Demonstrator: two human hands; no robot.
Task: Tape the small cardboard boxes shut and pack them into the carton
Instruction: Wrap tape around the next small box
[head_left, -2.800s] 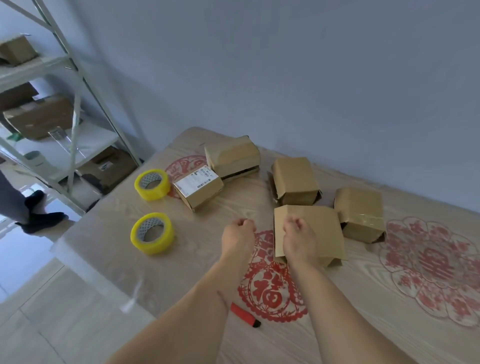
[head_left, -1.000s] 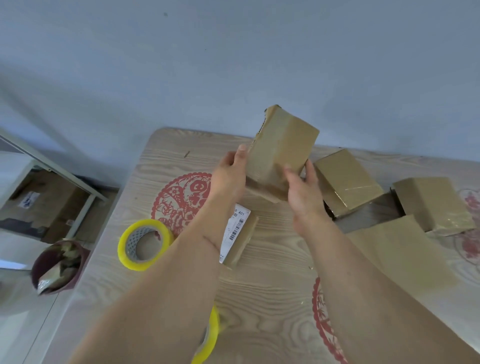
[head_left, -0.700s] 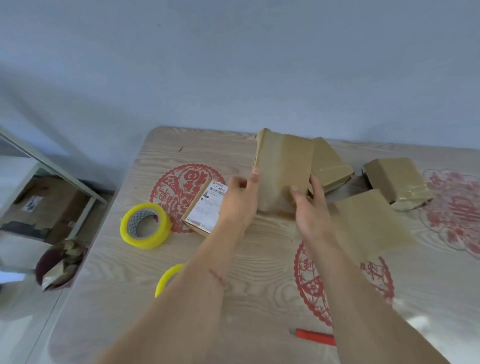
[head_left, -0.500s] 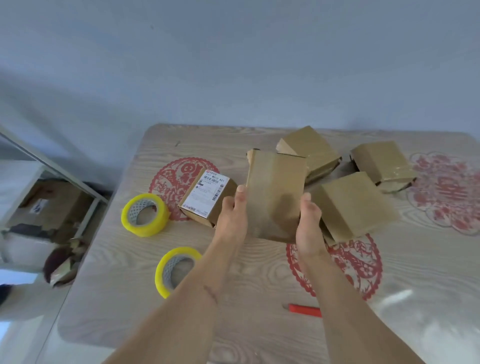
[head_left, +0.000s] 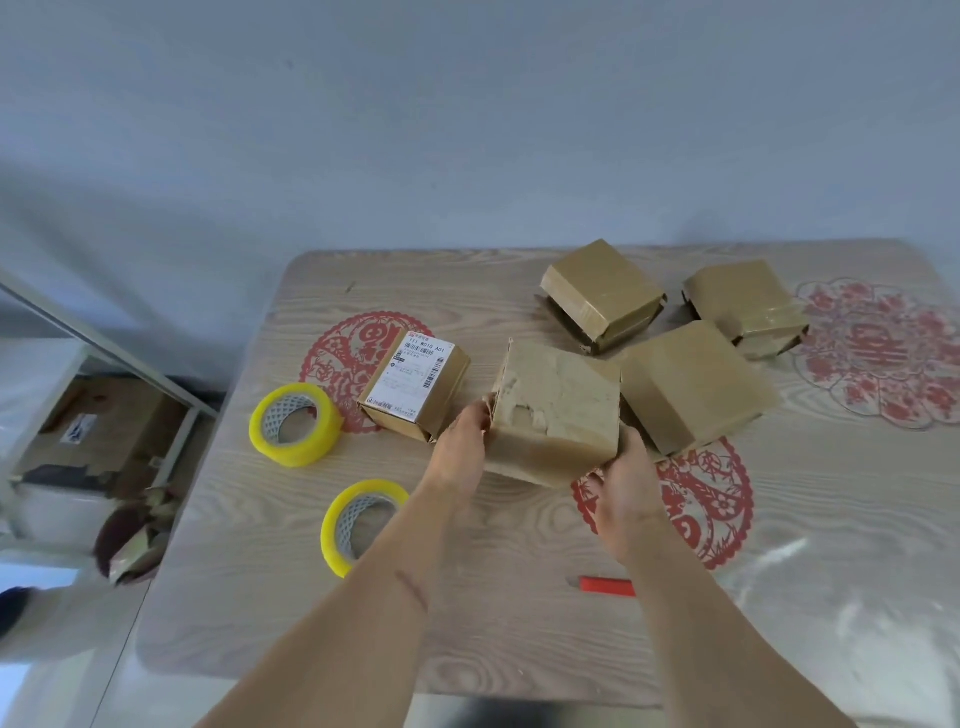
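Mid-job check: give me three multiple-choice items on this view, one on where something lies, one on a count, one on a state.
1. Where does the red utility knife lie?
A. on the wooden table's near part, by the right forearm
B. inside a tape roll
C. on a box

2. How many yellow tape rolls are on the table?
A. one
B. two
C. four

3. What state is the torn-faced brown cardboard box in?
A. lying untouched
B. stacked on the labelled box
C. held between both hands

Key: 1 A, the knife lies flat there. 2 B, both rolls sit left of the arms. 3 C, the left hand and right hand grip its sides.
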